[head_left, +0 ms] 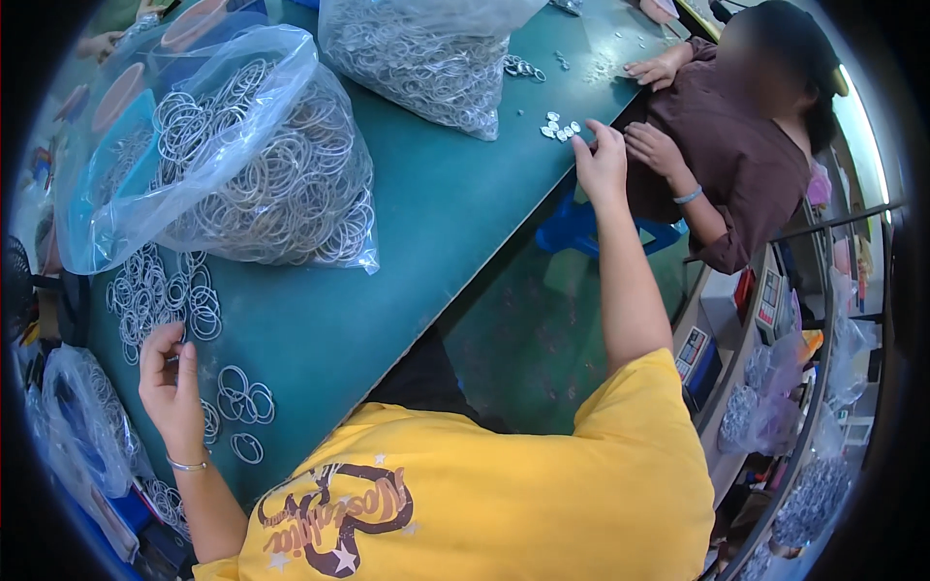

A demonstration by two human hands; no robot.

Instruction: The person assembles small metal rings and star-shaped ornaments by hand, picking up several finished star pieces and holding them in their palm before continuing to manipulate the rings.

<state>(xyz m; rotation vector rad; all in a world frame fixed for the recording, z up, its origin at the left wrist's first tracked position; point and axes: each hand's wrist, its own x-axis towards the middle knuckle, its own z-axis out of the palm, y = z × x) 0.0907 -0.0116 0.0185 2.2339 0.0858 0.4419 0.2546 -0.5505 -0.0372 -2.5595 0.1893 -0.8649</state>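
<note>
My left hand (172, 392) is at the near left of the table, its thumb and bent fingers close together around something small that I cannot make out. Just beyond its fingertips lies a loose pile of silver metal rings (145, 295). Several more loose rings (246, 399) lie to the right of this hand. My right hand (603, 165) reaches out over the table's right edge with thumb and forefinger apart. Nothing shows between them. Close to its fingertips is a cluster of small shiny silver pieces (560, 128).
A large clear bag of rings (281, 184) stands open on the green table (426, 213), a second full bag (417, 68) beyond it. At right a co-worker in a brown top (727, 145) rests both hands near the edge. A blue stool (572, 228) and shelves with scales (693, 353) stand below.
</note>
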